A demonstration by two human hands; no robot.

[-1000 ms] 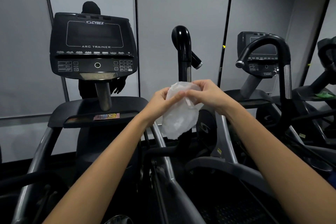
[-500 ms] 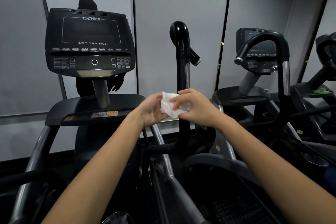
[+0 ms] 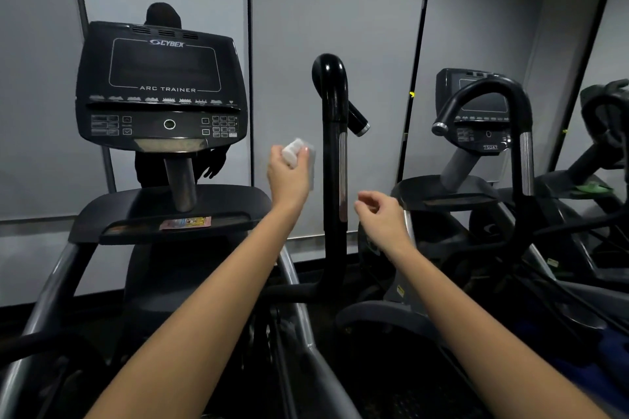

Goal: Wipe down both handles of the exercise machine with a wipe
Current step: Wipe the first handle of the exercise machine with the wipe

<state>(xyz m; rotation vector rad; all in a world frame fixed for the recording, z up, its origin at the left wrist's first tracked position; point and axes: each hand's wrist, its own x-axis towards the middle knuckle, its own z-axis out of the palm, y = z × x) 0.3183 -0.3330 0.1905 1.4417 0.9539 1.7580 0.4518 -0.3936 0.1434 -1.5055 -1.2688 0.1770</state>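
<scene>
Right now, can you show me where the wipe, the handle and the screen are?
wipe [image 3: 295,154]: head view, on the bunched white top.
handle [image 3: 331,119]: head view, on the black upright post.
screen [image 3: 163,65]: head view, on the dark display middle.

A black tray sits under the machine's screen. A small colourful card lies flat on its front ledge.

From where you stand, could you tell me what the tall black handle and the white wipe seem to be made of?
The tall black upright handle looks like glossy moulded plastic or coated metal at its curved top, given the bright highlights there. The silver strip lower down looks like brushed metal. The bunched white wipe in the left hand appears to be soft, matte non-woven cloth or paper, since it crumples.
</scene>
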